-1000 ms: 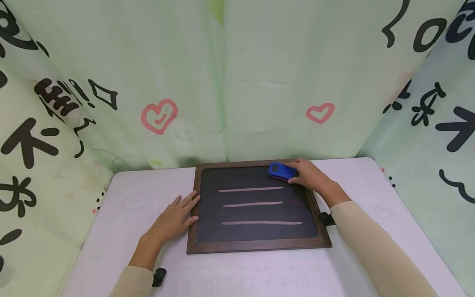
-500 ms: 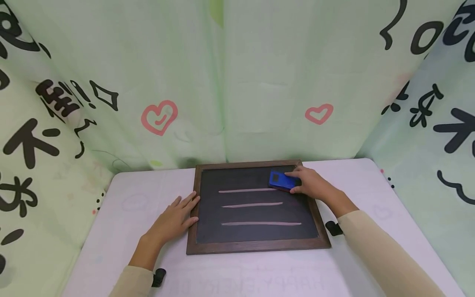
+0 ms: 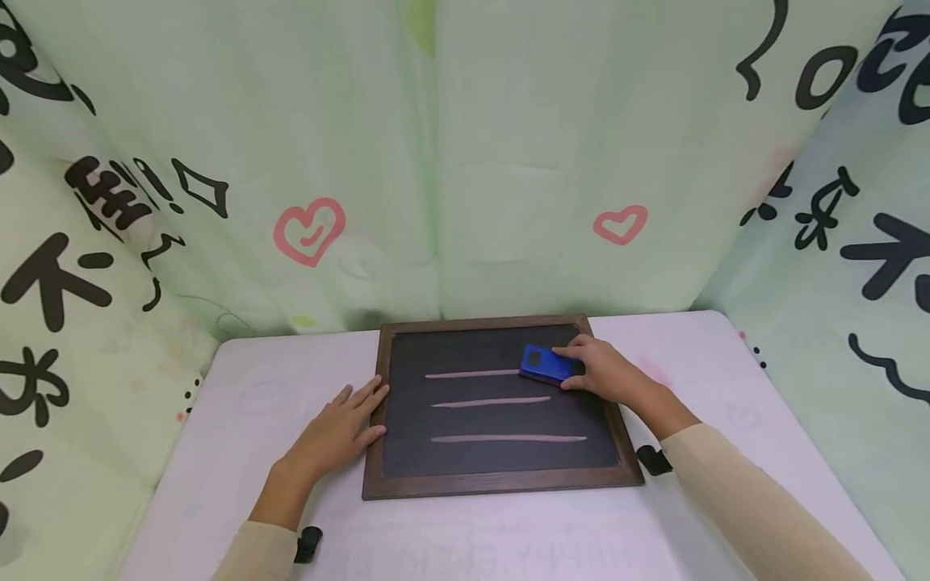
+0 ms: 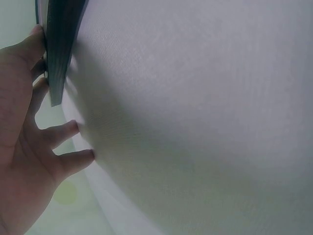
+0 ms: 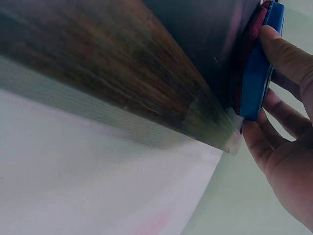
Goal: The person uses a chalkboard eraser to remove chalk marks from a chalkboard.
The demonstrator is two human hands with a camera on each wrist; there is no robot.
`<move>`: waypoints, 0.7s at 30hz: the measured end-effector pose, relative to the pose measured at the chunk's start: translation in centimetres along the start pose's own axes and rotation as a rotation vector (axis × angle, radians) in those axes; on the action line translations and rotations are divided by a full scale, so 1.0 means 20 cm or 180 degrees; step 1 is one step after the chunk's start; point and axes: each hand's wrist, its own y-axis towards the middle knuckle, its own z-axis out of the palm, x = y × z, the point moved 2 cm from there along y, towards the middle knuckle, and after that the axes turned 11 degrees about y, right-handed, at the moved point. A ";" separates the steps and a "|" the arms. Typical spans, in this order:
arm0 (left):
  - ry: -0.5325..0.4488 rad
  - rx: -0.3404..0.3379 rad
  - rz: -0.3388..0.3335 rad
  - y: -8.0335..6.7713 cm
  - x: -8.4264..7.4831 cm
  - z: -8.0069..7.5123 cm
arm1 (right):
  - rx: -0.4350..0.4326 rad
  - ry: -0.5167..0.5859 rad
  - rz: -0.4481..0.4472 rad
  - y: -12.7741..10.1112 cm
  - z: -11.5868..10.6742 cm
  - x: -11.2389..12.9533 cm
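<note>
Worktop (image 3: 218,452) — white, cloth-covered, screened on three sides by a pale green curtain (image 3: 465,161) printed with black characters and pink hearts.

Left hand (image 3: 330,436) — near the worktop's left front, palm down, fingers straight and spread. Its fingertips touch the left rail of the chalkboard; the left wrist view shows them against the frame's edge. This grip is released and holds nothing, only steadies.

Chalkboard (image 3: 501,420) — dark slate in a brown wooden frame, lying flat at the worktop's middle, its far edge near the curtain. Three pale chalk lines (image 3: 508,439) run across it, one behind another. Judged stiff and flat, fairly light, liable to slide on the cloth unless braced at a rail.

Eraser (image 3: 545,364) — blue plastic block with a darker, reddish pad beneath, seen edge-on in the right wrist view. It sits on the slate at the right end of the farthest line. Judged light and rigid, soft only at the pad — best taken by the two long sides.

Right hand (image 3: 606,373) — over the board's right far part, grip clenched on the eraser, thumb on one side, fingers on the other.
</note>
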 end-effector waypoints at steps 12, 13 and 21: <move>0.0040 -0.0037 0.0040 0.00 0.00 0.00 | -0.0032 -0.0069 -0.0107 0.02 0.02 0.06; 0.0039 -0.0036 0.0033 0.00 0.00 0.00 | -0.0024 -0.0078 -0.0137 0.03 0.03 0.07; 0.0057 -0.0076 0.0054 -0.01 -0.01 0.00 | 0.0094 -0.0030 -0.0167 0.09 0.07 0.19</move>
